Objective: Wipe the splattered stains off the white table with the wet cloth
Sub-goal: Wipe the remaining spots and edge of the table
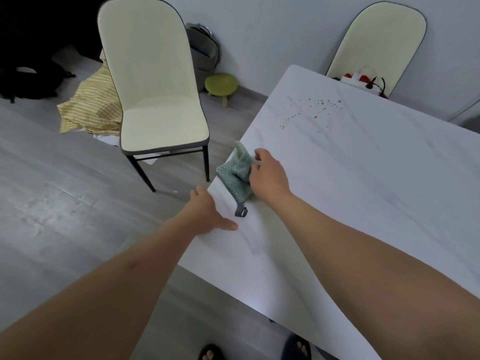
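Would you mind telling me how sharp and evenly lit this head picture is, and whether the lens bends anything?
Head view: soft, even light; the stains stay readable on the table; the right hand gripping the cloth is slightly smeared; wide-angle stretch swells both forearms and curves the chair.

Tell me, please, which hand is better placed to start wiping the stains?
Right hand: it grips the cloth on the table, nearer the stains. Left hand rests on the edge.

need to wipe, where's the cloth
In the head view, the green cloth lies at the table's left edge, gripped by the right hand, short of the stains.
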Demonstrator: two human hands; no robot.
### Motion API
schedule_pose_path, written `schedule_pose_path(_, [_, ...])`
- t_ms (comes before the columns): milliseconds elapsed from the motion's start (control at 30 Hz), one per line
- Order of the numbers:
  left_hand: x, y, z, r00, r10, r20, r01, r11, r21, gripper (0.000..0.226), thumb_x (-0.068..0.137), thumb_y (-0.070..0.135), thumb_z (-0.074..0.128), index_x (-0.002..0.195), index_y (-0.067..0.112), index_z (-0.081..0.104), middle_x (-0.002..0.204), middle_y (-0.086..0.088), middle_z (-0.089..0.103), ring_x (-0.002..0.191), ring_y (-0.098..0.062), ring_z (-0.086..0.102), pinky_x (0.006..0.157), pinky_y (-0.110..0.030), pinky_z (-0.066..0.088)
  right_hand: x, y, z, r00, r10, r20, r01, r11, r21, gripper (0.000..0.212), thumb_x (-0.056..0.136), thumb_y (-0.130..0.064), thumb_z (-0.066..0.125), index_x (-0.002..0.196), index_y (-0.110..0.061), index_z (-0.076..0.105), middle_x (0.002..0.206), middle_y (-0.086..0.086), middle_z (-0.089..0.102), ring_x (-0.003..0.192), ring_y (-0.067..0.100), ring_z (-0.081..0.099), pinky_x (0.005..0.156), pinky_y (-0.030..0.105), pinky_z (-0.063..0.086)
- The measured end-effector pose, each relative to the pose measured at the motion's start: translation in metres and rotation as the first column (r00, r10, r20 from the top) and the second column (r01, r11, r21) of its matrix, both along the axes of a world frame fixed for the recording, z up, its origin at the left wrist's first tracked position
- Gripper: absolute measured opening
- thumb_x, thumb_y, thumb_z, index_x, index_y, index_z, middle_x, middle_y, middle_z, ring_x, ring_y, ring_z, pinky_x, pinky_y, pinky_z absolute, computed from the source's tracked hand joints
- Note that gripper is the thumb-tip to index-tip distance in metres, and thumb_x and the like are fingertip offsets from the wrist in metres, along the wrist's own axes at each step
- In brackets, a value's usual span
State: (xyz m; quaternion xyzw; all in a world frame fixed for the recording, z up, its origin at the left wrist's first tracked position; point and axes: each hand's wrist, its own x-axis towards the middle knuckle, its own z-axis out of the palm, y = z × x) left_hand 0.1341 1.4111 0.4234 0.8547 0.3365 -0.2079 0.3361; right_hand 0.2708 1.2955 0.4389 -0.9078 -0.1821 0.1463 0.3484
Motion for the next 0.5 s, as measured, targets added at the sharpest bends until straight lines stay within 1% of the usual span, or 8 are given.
schedule_pose_path(33, [0.0,0.0,0.001,1.0,-0.003,0.004,0.003,1.0,-0.001,0.144,0.061,0.054,0.091,0.155,-0.008,0.001,0.165,-0.02,0.006,0.154,-0.028,0.008,0.12,-0.042,0.027,-0.001,-0.007,-0.002,0.98,0.087,0.179,-0.061,0.987,-0.146,0.054,0.088,-0.011,0.047,0.142,-0.011,0.045,0.138,0.01,0.053,0.126,0.029,0.048,0.1,0.038,0.043])
schedule_pose_path(100, [0.0,-0.001,0.002,1.0,-0.005,0.016,0.005,1.0,-0.007,0.138,0.064,0.052,0.09,0.154,-0.008,0.004,0.165,-0.02,0.007,0.155,-0.028,0.007,0.12,-0.042,0.026,0.002,-0.01,-0.01,0.901,0.261,0.346,-0.194,0.957,-0.218,0.064,0.083,-0.012,0.045,0.146,-0.005,0.04,0.15,0.013,0.042,0.14,0.032,0.034,0.112,0.042,0.035])
schedule_pose_path(167, [-0.001,-0.001,0.001,1.0,0.001,0.03,-0.001,1.0,-0.016,0.138,0.064,0.052,0.091,0.155,-0.007,0.005,0.166,-0.019,0.008,0.155,-0.028,0.009,0.12,-0.042,0.027,0.0,0.0,-0.018,0.841,0.418,0.343,-0.324,0.898,-0.299,0.063,0.089,-0.024,0.039,0.15,-0.006,0.033,0.159,0.011,0.031,0.148,0.031,0.023,0.117,0.046,0.028])
schedule_pose_path(233, [-0.003,-0.002,0.003,1.0,0.017,0.019,-0.016,0.999,-0.043,0.145,0.061,0.055,0.091,0.157,-0.004,0.001,0.166,-0.018,0.005,0.155,-0.027,0.009,0.12,-0.042,0.027,-0.014,0.017,-0.03,0.802,0.527,0.28,-0.376,0.811,-0.449,0.061,0.099,-0.035,0.031,0.154,-0.012,0.025,0.164,0.007,0.018,0.152,0.028,0.009,0.12,0.048,0.022])
schedule_pose_path(300, [-0.001,0.0,-0.003,0.999,-0.03,0.037,0.03,0.999,-0.013,0.155,0.046,0.073,0.084,0.16,0.005,0.004,0.165,-0.018,0.013,0.153,-0.028,0.015,0.12,-0.042,0.029,-0.03,0.031,-0.043,0.763,0.601,0.239,-0.417,0.739,-0.529,0.059,0.103,-0.039,0.028,0.158,-0.018,0.021,0.168,0.002,0.009,0.155,0.026,-0.001,0.122,0.049,0.012])
schedule_pose_path(367, [0.0,0.007,-0.027,0.997,-0.06,0.054,0.057,0.996,0.062,0.165,0.028,0.088,0.069,0.16,0.009,0.009,0.162,-0.013,0.026,0.15,-0.024,0.023,0.119,-0.04,0.031,-0.04,0.034,-0.049,0.644,0.726,0.241,-0.529,0.65,-0.546,0.056,0.1,-0.039,0.026,0.155,-0.026,0.03,0.167,-0.005,0.016,0.155,0.024,0.004,0.12,0.046,0.014])
schedule_pose_path(433, [-0.002,0.01,-0.034,0.999,0.002,0.053,-0.003,1.0,0.029,0.168,0.025,0.086,0.075,0.158,0.006,0.009,0.16,-0.01,0.031,0.147,-0.023,0.031,0.117,-0.04,0.036,-0.034,0.017,-0.049,0.533,0.811,0.241,-0.604,0.564,-0.563,0.058,0.099,-0.044,0.021,0.155,-0.031,0.03,0.166,-0.009,0.018,0.155,0.021,0.006,0.118,0.044,0.014])
schedule_pose_path(500, [-0.004,0.005,-0.011,0.997,0.061,0.045,-0.059,0.997,-0.041,0.162,0.036,0.068,0.092,0.157,0.001,0.008,0.16,-0.012,0.029,0.144,-0.025,0.036,0.113,-0.043,0.04,-0.014,-0.018,-0.049,0.569,0.79,0.229,-0.553,0.574,-0.604,0.063,0.099,-0.053,0.019,0.158,-0.032,0.02,0.168,-0.009,0.01,0.155,0.018,0.0,0.121,0.046,0.011])
